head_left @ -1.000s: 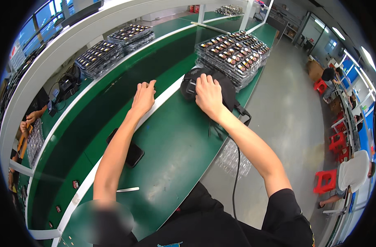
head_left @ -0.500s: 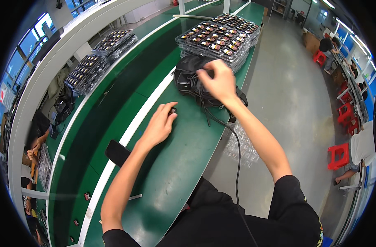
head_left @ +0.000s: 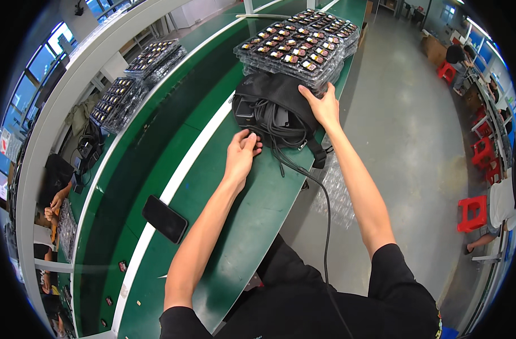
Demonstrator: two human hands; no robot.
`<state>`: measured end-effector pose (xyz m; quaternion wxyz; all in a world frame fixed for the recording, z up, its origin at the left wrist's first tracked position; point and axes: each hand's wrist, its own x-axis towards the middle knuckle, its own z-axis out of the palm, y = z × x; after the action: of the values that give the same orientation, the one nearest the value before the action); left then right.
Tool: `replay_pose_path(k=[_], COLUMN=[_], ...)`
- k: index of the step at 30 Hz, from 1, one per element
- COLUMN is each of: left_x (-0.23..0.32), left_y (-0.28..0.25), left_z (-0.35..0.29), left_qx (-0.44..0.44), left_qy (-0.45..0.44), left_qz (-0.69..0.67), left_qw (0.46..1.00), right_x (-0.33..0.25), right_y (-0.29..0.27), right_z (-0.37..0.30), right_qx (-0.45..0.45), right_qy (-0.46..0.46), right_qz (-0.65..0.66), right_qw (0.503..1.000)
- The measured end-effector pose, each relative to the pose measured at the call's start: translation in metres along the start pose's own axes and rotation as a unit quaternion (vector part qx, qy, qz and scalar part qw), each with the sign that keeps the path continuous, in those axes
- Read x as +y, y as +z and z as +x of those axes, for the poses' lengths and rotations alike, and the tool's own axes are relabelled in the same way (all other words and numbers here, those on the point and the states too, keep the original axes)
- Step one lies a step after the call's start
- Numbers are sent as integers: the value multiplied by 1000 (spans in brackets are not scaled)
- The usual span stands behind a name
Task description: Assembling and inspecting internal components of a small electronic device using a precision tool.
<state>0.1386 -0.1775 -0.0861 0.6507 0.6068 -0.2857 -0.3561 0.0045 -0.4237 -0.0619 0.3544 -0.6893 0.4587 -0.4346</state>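
A black fabric bag point(head_left: 303, 104) lies on the green bench, its opening facing me and filled with coiled black cable point(head_left: 272, 118). My right hand point(head_left: 325, 110) grips the bag's upper right side, thumb on the fabric and fingers round the edge beside the trays. At the bag's lower left, my left hand point(head_left: 242, 155) has its fingers curled together close to the opening. Whatever those fingers hold, if anything, is hidden. One black cable runs out of the bag, over the bench edge and down toward my body.
Stacked clear trays point(head_left: 294, 48) of small dark items stand behind the bag. A black phone point(head_left: 165, 219) lies across the white rail by my left forearm. More tray stacks point(head_left: 119, 101) and people are beyond the sunken green channel. Red stools point(head_left: 472, 213) line the right side.
My right hand has moved from above the bag's opening to its right side and taken hold. My left hand has moved up and right to the bag. The opening shows more of the cable.
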Motion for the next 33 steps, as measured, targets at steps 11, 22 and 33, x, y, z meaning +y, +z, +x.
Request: replay_pose_path(k=[11, 22, 33], left_x=[7, 7, 3], left_y=[11, 17, 17], left_z=[15, 28, 39], left_qx=[61, 42, 41], left_qy=[8, 29, 18], left_qz=[-41, -34, -26], left_qw=[997, 998, 999], right_x=[15, 29, 17], right_y=[18, 18, 9], right_z=[21, 43, 42], right_qx=[19, 3, -4], right_qy=[-9, -44, -65], right_qz=[-64, -32, -36], right_qw=[998, 999, 997])
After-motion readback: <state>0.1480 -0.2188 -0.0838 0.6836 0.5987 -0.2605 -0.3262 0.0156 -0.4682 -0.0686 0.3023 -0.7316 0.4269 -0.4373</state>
